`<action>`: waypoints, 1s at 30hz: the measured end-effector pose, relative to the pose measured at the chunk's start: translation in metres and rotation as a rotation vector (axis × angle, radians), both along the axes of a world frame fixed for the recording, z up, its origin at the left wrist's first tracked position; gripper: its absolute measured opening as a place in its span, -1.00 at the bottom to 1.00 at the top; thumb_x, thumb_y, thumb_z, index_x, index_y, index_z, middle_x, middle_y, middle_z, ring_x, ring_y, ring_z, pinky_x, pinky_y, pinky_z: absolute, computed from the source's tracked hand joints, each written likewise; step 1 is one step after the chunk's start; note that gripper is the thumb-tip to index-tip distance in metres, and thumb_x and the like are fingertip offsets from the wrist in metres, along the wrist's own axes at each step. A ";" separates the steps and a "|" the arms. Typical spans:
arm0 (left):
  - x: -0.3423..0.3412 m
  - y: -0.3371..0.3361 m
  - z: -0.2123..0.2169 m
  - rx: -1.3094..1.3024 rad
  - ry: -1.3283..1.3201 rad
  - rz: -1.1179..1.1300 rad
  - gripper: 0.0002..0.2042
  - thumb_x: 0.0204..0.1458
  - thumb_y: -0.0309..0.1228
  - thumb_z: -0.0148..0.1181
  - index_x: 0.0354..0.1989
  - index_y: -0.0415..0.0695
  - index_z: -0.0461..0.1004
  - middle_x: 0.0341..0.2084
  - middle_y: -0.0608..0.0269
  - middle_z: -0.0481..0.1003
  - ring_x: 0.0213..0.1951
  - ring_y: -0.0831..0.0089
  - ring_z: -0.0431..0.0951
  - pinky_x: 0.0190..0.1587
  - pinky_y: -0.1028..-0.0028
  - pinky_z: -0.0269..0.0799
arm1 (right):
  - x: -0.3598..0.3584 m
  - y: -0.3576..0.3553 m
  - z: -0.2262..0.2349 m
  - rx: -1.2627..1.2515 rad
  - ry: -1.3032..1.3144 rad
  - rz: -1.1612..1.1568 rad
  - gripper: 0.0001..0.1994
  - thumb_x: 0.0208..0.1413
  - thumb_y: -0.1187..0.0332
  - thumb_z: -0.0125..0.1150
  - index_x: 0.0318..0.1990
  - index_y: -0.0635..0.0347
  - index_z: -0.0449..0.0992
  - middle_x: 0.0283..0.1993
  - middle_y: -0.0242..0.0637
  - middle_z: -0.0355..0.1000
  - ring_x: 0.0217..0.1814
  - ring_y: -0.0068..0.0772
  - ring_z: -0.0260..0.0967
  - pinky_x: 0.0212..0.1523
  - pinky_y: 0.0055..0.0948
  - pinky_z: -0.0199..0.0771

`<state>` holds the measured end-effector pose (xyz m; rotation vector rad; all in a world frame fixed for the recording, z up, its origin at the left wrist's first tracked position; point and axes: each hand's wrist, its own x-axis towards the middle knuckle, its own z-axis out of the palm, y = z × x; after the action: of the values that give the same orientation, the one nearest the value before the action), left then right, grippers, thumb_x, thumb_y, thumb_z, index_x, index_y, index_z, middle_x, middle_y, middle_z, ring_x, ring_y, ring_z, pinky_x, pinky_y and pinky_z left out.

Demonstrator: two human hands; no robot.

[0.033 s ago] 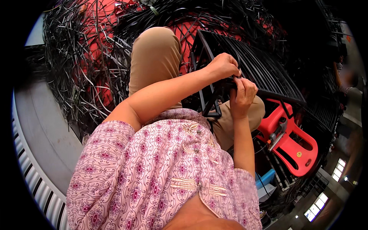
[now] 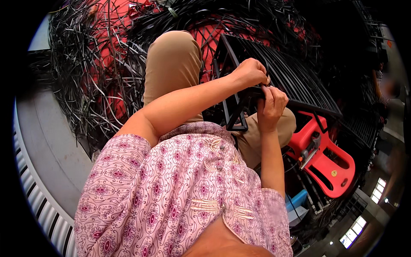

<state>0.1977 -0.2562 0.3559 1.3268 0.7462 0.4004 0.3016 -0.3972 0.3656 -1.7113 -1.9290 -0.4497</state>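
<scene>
Across my lap stands a black frame with a row of close-set black strips running along its side. My left hand reaches in from the left, its fingertips pinched together at the frame's near upper edge. A thin dark strip seems to run up from those fingertips, hard to make out against the black. Just below and almost touching it, my right hand has its fingers curled on the frame's corner; its thumb is mostly hidden. The frame's bent lower leg rests near my right thigh.
Heaps of loose black strips lie on red ground ahead and left. At right is a red plastic seat with a tool on it. A grey panel is at left; a blue container sits lower right. Another person is far right.
</scene>
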 end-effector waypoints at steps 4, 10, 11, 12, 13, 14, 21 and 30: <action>0.014 0.042 -0.008 -0.086 0.054 0.102 -0.81 -0.29 -0.39 0.36 -0.63 -0.31 0.59 -0.68 0.10 0.56 -0.50 0.42 0.61 -0.38 0.42 0.49 | 0.001 0.023 0.006 0.016 -0.028 0.000 -0.71 0.01 0.57 0.16 -0.07 0.14 0.53 0.02 -0.32 0.45 0.10 -0.30 0.39 0.09 -0.18 0.24; 0.037 0.108 0.007 0.624 0.236 0.184 -0.71 -0.33 -0.36 0.35 -0.40 -0.29 0.63 -0.40 -0.01 0.62 -0.26 0.13 0.64 -0.16 0.34 0.53 | 0.019 0.077 0.017 0.024 -0.121 0.074 -0.61 -0.03 0.58 0.14 0.00 0.03 0.53 0.09 -0.43 0.49 0.18 -0.35 0.39 0.10 -0.29 0.17; 0.034 0.120 0.016 0.640 0.172 0.034 -0.69 -0.28 -0.38 0.32 -0.31 -0.27 0.64 -0.36 0.03 0.63 -0.21 0.23 0.64 -0.11 0.37 0.53 | 0.022 0.084 0.016 0.020 -0.130 0.080 -0.61 -0.04 0.57 0.16 0.00 0.02 0.53 0.08 -0.43 0.49 0.19 -0.36 0.38 0.10 -0.30 0.16; 0.030 0.131 0.031 0.588 0.128 -0.166 -0.70 -0.25 -0.40 0.30 -0.28 -0.25 0.64 -0.34 0.05 0.63 -0.19 0.27 0.64 -0.10 0.38 0.52 | 0.024 0.087 0.019 -0.009 -0.099 0.073 -0.61 -0.06 0.55 0.20 -0.01 0.03 0.53 0.07 -0.43 0.51 0.19 -0.35 0.39 0.10 -0.30 0.16; 0.031 0.141 0.036 0.532 0.082 -0.365 -0.71 -0.21 -0.42 0.28 -0.24 -0.23 0.64 -0.32 0.08 0.64 -0.17 0.31 0.63 -0.09 0.39 0.51 | 0.027 0.090 0.021 -0.008 -0.093 0.073 -0.61 -0.06 0.54 0.20 -0.01 0.03 0.53 0.06 -0.43 0.51 0.18 -0.35 0.40 0.10 -0.30 0.16; 0.035 0.153 0.029 0.561 0.092 -0.446 -0.72 -0.12 -0.47 0.21 -0.19 -0.17 0.64 -0.30 0.15 0.64 -0.15 0.40 0.62 -0.10 0.41 0.49 | 0.027 0.097 0.021 -0.006 -0.085 0.086 -0.61 -0.07 0.54 0.21 -0.02 0.03 0.53 0.05 -0.43 0.52 0.17 -0.34 0.41 0.10 -0.30 0.17; 0.030 0.197 0.005 1.153 -0.138 -0.749 -0.80 0.01 -0.37 0.20 -0.23 -0.17 0.61 -0.31 0.19 0.61 -0.18 0.24 0.57 -0.09 0.34 0.45 | 0.032 0.132 0.032 -0.027 -0.079 0.166 -0.74 0.03 0.42 0.30 -0.09 0.06 0.53 -0.04 -0.34 0.55 -0.08 -0.37 0.51 -0.12 -0.41 0.28; 0.030 0.284 -0.144 1.491 -0.133 -0.269 -0.81 0.04 -0.31 0.11 -0.18 0.11 0.56 -0.34 0.44 0.54 -0.17 0.43 0.51 0.08 0.36 0.26 | 0.039 0.133 0.053 -0.217 -0.201 0.168 -0.80 0.08 0.45 0.33 -0.16 0.21 0.47 -0.12 -0.13 0.56 -0.25 -0.27 0.49 -0.19 -0.36 0.34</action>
<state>0.2276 0.0277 0.2117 2.6992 0.0179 0.8829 0.3404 -0.2639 0.4181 -1.6683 -2.3196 -0.3726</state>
